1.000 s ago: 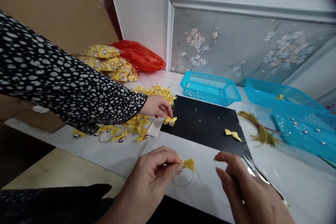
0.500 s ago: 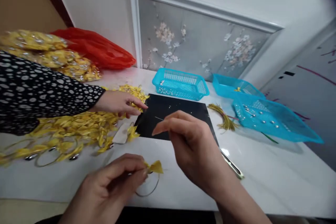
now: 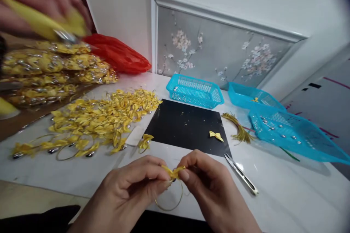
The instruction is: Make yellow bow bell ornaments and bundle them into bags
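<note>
My left hand (image 3: 128, 193) and my right hand (image 3: 210, 185) meet near the table's front edge, both pinching one small yellow ribbon bow (image 3: 172, 172) with a thin gold loop (image 3: 169, 198) hanging below it. A second yellow bow (image 3: 216, 135) lies on the black mat (image 3: 186, 125). Another bow with a loop (image 3: 144, 142) rests at the mat's left corner. Small scissors (image 3: 242, 174) lie just right of my right hand.
A heap of finished yellow bows (image 3: 104, 116) covers the table's left. Bagged bows (image 3: 49, 69) and a red bag (image 3: 117, 54) sit behind. Three blue baskets (image 3: 195, 91) (image 3: 251, 96) (image 3: 295, 134) stand at right, gold strands (image 3: 236, 125) beside them. Another person's blurred hand (image 3: 41, 7) is at top left.
My right hand came down from above the mat and joined the left on the bow. The other person's spotted sleeve left the heap; their hand is now raised at top left.
</note>
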